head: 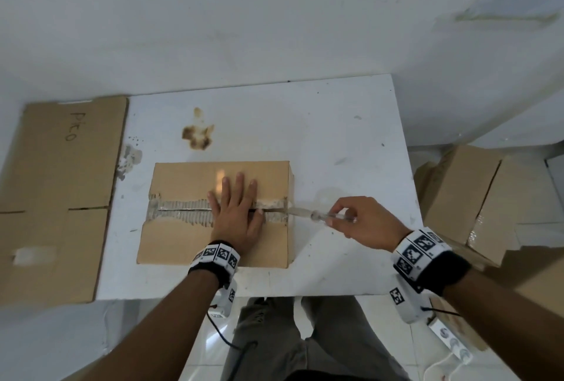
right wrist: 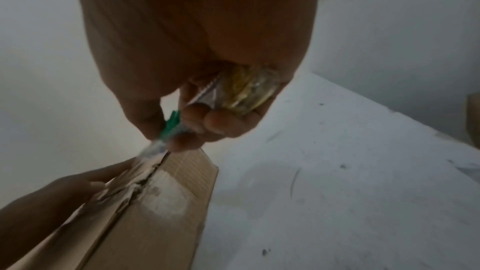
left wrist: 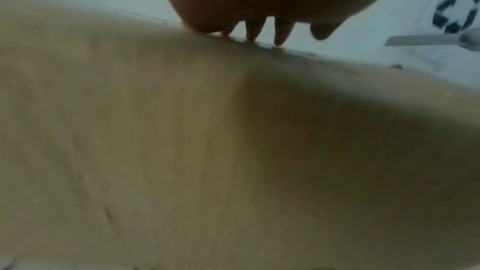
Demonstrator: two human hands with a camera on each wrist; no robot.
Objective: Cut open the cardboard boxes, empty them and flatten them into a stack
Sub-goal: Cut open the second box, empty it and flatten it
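Observation:
A brown cardboard box [head: 183,246] [left wrist: 182,151] [right wrist: 161,223] lies on the white table [head: 320,124], its top seam torn and ragged where tape was. My left hand [head: 236,213] [left wrist: 259,28] [right wrist: 52,196] presses flat on the box top across the seam, fingers straight. My right hand [head: 360,222] [right wrist: 187,122] grips a clear-handled screwdriver-like tool [head: 320,215] [right wrist: 233,92], with its metal tip at the seam's right end, by the box's right edge. The tool's shaft [left wrist: 426,39] shows at the right of the left wrist view.
A flattened cardboard sheet [head: 55,197] marked "Pico" lies left of the table, overlapping its edge. More cardboard boxes [head: 476,197] are piled on the right, below table level. A white power strip [head: 451,341] and cables lie on the floor near my legs. The wall [head: 274,14] stands close behind the table.

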